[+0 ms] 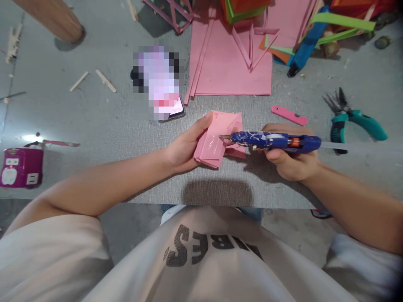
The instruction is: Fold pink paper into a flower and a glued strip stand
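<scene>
My left hand (185,144) grips a folded pink paper piece (217,144), thumb on its upper edge and fingers hidden beneath. Shiny streaks of clear glue lie on the paper's top face. In my right hand (292,161) is a blue hot glue gun (261,140), with the fingers wrapped round its far side. Its metal nozzle points left and appears at or just over the glued paper; I cannot tell if it touches. A pale glue stick (343,145) sticks out of the gun's back end.
Behind the hands lie a phone (176,110), pink paper sheets (233,79) and folded strips. On the right are a pink folding cutter (289,115), teal-handled pliers (355,121) and a blue cutter (310,44). A purple box (22,167) stands at left, beyond it small sticks (106,81).
</scene>
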Demonstrator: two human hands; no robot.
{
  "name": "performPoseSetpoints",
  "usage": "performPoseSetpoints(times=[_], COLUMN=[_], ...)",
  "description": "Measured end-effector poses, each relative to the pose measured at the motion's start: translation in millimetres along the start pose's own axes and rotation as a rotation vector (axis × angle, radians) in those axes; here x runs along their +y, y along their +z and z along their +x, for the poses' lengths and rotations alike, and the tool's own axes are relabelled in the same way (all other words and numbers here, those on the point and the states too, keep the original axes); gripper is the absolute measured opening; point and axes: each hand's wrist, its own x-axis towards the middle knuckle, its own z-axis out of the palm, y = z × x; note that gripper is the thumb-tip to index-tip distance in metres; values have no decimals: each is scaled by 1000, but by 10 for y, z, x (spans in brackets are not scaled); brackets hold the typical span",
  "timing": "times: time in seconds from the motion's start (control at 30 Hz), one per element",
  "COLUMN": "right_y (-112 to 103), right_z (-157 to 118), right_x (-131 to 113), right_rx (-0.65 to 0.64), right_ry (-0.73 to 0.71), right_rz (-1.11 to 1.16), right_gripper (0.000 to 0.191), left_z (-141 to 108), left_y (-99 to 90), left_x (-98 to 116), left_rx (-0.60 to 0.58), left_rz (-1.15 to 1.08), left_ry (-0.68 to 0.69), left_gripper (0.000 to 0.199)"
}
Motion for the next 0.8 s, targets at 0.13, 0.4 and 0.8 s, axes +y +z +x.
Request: performPoseSetpoints(times=[0.13,0.4,0.8], right_y=[19,-15,40], right_z=[27,56,87], right_x=[-30,-70,-47], right_rx=[11,59,128], right_ry=[-87,-97,-67], right_rz=[-82,-79,35], right_gripper=[42,49,47], left_z=[0,-2,-26], left_y=[-4,-76,-64], left_x=[-4,-33,-32], left_rx=[-38,-6,13], left_rz=[3,35,34], left_ry=[-20,0,-5], left_gripper=[75,74,75])
